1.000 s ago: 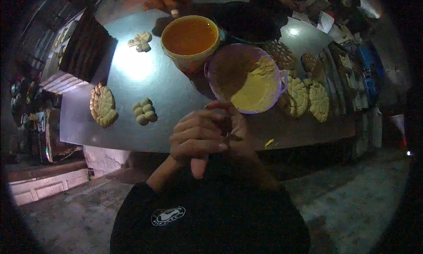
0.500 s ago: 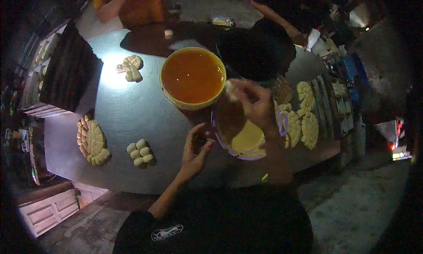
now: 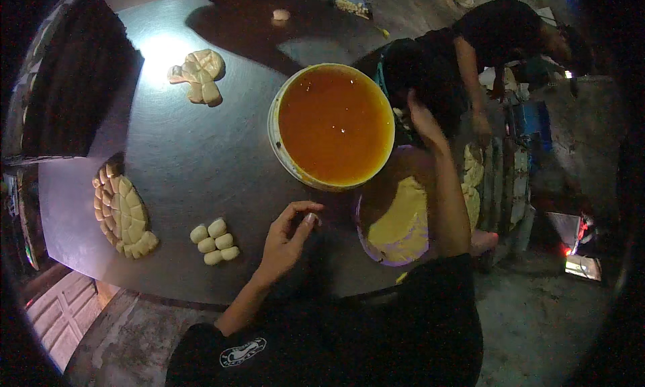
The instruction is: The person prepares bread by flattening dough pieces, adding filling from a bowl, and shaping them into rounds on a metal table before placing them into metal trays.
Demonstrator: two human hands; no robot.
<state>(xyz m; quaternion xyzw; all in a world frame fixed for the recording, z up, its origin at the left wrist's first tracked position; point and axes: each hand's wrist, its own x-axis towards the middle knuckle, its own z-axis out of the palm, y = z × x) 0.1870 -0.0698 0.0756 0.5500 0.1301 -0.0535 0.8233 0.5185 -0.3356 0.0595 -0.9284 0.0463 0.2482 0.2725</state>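
My left hand (image 3: 287,238) hovers over the metal table, loosely curled, with a gap between thumb and forefinger and nothing visible held. To its left lies a small cluster of pale dough balls (image 3: 213,242). Ahead of it stands a white bucket (image 3: 274,140) nearly full of amber liquid (image 3: 336,126). My right arm reaches over a purple-rimmed basin (image 3: 361,234) with pale yellow contents (image 3: 401,219). Beyond the basin, right of the bucket, is my right hand (image 3: 428,123); one digit points up, the other fingers are lost against a dark shape. Small whitish spots show beside it.
Flattened joined dough pieces (image 3: 127,212) lie at the table's left, with another clump (image 3: 200,76) farther back and a single ball (image 3: 281,15) at the far side. More dough (image 3: 471,185) sits right of my forearm. Dark stacked trays (image 3: 80,84) stand left. Another person (image 3: 500,41) bends at the far right.
My right hand has moved from above the basin, where it pinched a pale dough piece, forward and right past the bucket. My left hand keeps nearly the same pose. The view has shifted.
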